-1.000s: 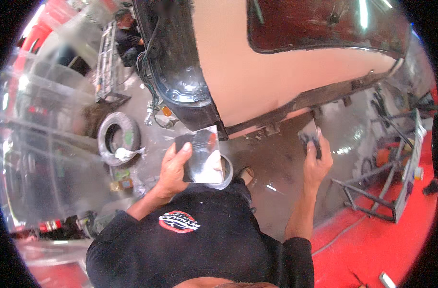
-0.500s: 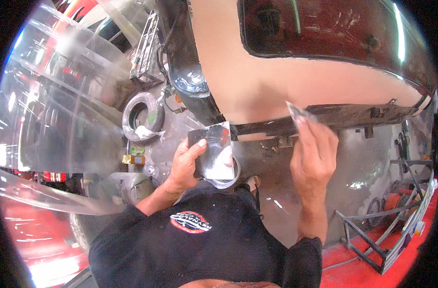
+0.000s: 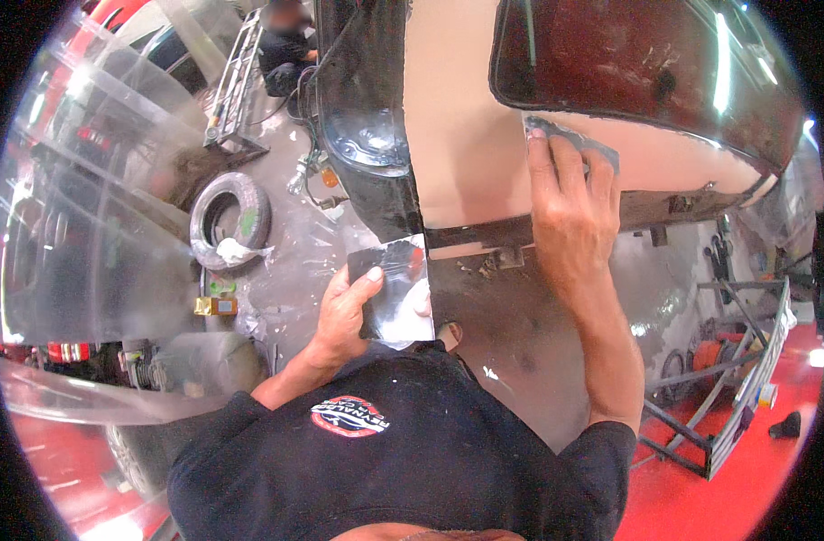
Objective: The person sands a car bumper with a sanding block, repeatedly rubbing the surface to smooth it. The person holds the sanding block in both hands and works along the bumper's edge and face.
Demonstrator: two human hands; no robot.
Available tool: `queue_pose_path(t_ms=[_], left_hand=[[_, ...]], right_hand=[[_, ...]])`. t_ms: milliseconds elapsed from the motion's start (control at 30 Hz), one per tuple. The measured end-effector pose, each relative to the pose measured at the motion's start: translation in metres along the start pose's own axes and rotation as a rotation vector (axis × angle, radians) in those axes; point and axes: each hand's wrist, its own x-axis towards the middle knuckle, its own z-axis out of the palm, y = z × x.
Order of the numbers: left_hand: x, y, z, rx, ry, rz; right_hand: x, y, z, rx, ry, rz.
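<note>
My left hand grips a flat, shiny square plate with a whitish patch on it, held in front of my stomach. My right hand has its fingers curled over a thin grey spreader, which rests on the beige-coated vehicle panel just below the dark window. A dark lamp housing borders the panel's left side.
A person in dark clothes crouches at the back left by a metal rack. A tyre, a yellow box and clear plastic sheeting lie left. A metal frame stands right, on red flooring.
My right hand has risen and moved forward with the spreader, from beside the panel onto its face below the window. My left hand still holds the plate.
</note>
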Motion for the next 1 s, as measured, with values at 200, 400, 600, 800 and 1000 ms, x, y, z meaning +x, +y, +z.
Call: queue_pose_path(t_ms=[200,400,600,800,1000], left_hand=[[-0.003,0.019,-0.013,0.006,-0.007,-0.044],[0.002,0.022,-0.046,0.052,0.019,-0.059],[0.002,0.034,-0.052,0.043,-0.018,-0.058],[0.002,0.034,-0.072,0.071,0.01,-0.071],[-0.005,0.05,-0.058,0.034,-0.027,-0.03]], right_hand=[[0.001,-0.006,0.009,-0.121,-0.041,-0.001],[0.008,-0.031,0.003,-0.126,-0.084,0.074],[0.019,-0.056,0.005,-0.095,-0.07,0.176],[0.027,-0.065,0.01,-0.07,-0.021,0.256],[0.025,-0.067,-0.02,0.161,0.107,0.315]])
